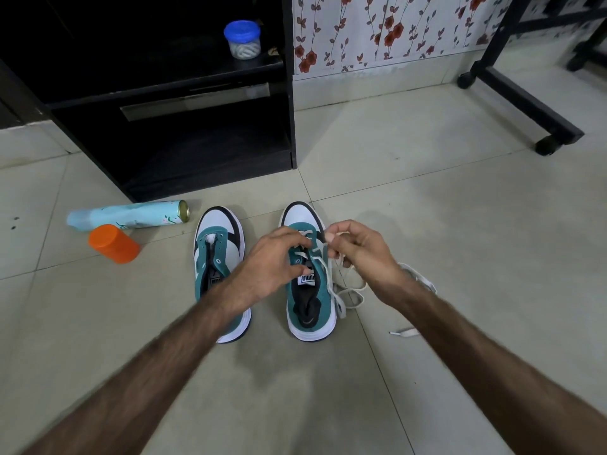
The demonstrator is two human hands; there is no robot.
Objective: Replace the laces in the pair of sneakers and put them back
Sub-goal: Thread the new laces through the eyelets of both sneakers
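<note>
Two teal-and-white sneakers are standing side by side mid-frame, toes pointing up-frame: left sneaker (219,267) unlaced, right sneaker (308,284) half-laced, white lace (348,290) trailing rightward.

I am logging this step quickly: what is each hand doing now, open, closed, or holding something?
Left hand: fingers curled on the right sneaker, pinching at its lace.
Right hand: pinching that white lace.

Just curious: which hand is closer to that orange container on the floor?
Left. The left hand sits over the laced sneaker, nearer the orange container; the right hand is beyond, pinching the lace.
</note>
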